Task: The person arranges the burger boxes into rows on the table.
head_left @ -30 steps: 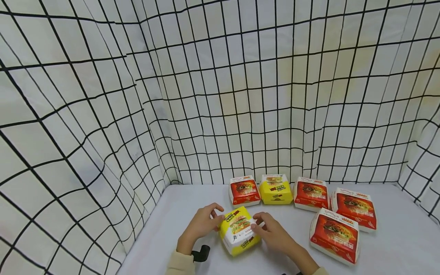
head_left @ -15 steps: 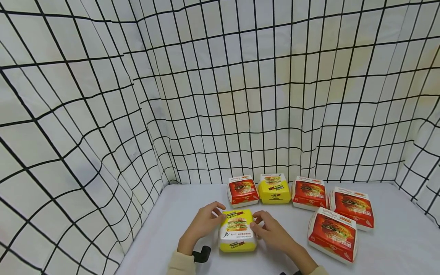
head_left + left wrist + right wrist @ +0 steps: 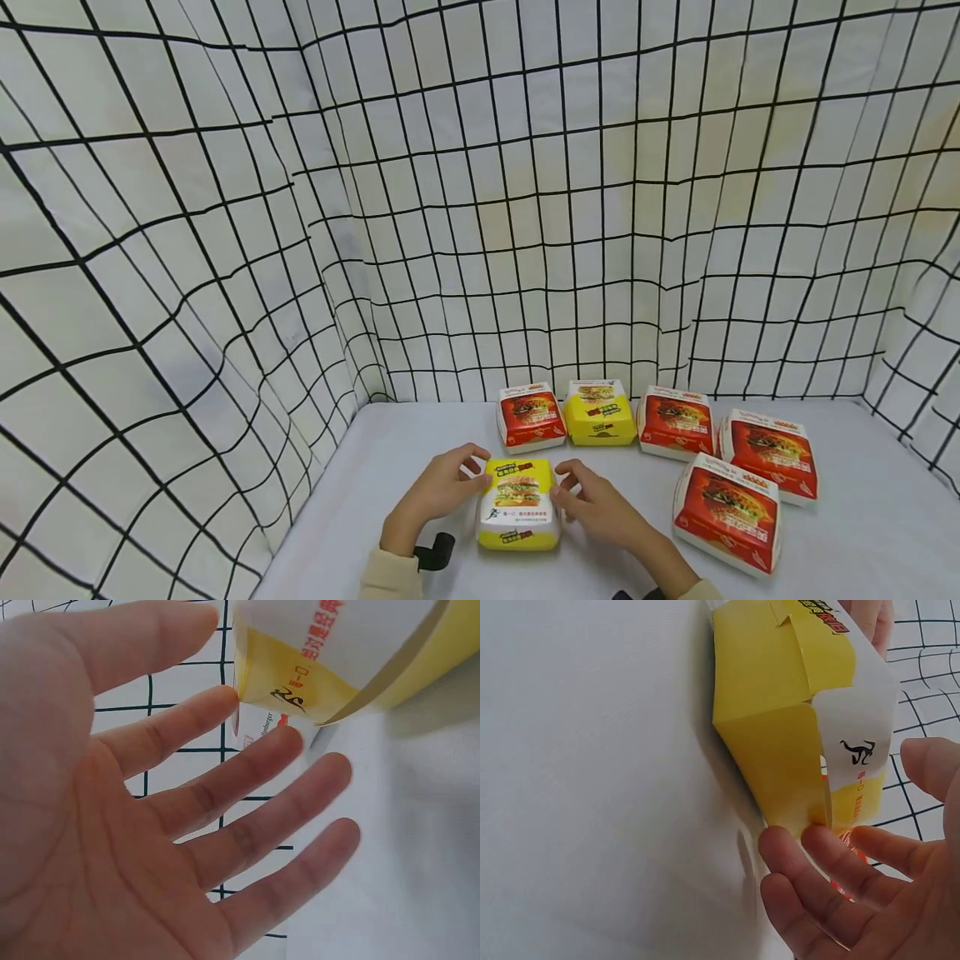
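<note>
"Where is the front box (image 3: pixel 517 504)?"

"Flat on the desk (image 3: pixel 352 467), between the two hands, its printed lid up and one side squarely facing the person. Just behind it is the left red box (image 3: pixel 531 417); beside that one stands the back yellow box (image 3: pixel 602 414). The nearest red box (image 3: pixel 727 512) is well apart, off to the right."

"And the hands?"

"The left hand (image 3: pixel 442 483) is spread wide, fingers nearly straight, with the index tip at the box's edge. The right hand (image 3: pixel 600 508) is loose too, a few fingertips meeting a lower corner. Neither is wrapped round it. Whether they press, I can't tell."

"What step would you call this?"

"Squaring the box up, I'd judge."

"How would you do it well?"

"Lightly, from both sides at once. The walls look like thin card, so a hard squeeze could dent them. I'd guide low, near the base, and let the box turn on the desk instead of lifting it."

"Anything to watch?"

"The lid. From the right wrist, a narrow gap shows between lid and base near one corner, so pushing there might spring it. And mind the left red box: a shove away from the person could nudge it."
</note>
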A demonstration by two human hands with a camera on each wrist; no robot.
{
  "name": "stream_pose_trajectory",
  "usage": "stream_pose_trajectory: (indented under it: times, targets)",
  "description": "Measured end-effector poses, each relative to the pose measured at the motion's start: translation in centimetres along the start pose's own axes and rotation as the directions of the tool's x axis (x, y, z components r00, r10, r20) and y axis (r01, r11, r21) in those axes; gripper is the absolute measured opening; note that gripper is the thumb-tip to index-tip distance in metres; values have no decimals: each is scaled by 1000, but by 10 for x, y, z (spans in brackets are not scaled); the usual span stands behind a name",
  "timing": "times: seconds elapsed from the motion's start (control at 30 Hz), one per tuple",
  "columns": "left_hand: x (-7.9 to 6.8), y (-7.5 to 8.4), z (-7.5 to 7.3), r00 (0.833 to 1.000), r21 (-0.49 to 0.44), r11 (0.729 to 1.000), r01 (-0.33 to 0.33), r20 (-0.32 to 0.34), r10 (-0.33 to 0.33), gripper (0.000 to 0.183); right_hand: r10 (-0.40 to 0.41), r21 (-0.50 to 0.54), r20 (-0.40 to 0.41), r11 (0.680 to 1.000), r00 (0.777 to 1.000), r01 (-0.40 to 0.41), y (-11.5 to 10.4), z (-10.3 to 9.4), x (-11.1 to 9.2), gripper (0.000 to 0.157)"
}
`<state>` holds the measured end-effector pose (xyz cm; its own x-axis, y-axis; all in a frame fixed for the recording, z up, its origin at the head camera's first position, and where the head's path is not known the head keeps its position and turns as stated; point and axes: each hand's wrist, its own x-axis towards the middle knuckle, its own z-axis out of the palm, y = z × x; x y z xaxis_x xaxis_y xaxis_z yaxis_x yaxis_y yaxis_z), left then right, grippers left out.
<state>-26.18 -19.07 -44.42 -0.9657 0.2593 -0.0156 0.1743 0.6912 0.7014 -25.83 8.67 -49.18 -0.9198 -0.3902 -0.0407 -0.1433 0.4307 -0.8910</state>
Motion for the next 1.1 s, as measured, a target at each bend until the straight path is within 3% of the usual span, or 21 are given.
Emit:
stream_pose_trajectory:
  times: [0.17,0.6,1.1]
  targets:
    - [0,-1,0,999,-8,1000,14,42,-14,39,11,-18,40,1000,999,-10,0,0,0,52]
    - [-1,-7,5,997,-25,999,41,62,-39,43,4,-25,64,1000,998,-3,4,5,-3,55]
    - [0,-4,-1,999,-15,999,31,41,-31,43,-25,-23,37,999,999,25,1,2,-1,56]
